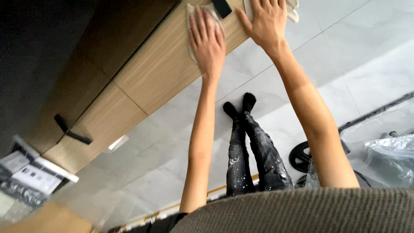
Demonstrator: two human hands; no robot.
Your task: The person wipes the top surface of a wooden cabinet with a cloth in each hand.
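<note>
Floor: pale grey tile, glossy, takes up most of the view. The person stands on it in dark socks and paint-flecked jeans, leaning forward with both arms stretched out.

Cabinet: long wood-grain run with flat door fronts and a dark seam between panels. One black bar handle sits low on a front, another black handle is up by the hands. The dark surface above it is too dim to read.

Right side: crumpled clear plastic sheet over some gear, with a black wheel and a dark rail near it. Left side: a stack of printed sheets on the floor just beside the cabinet base.

Cloth: pale rag, flat against the cabinet front next to the upper handle.

Left hand: fingers spread wide, palm pressing the cloth onto the wood; it is not pinching it. Right hand: also open and flat, braced near the top edge, touching something white there. That item is cut off by the frame, so I can't tell what it is.

Risks, my read:
- Socks on glossy tile plus weight thrown forward onto the arms means the feet could slide out.
- The cloth is held by palm pressure only, so it could snag on the handle and bunch up or drop.
- If the braced panel is a door, pushing on it may load the hinges.
</note>
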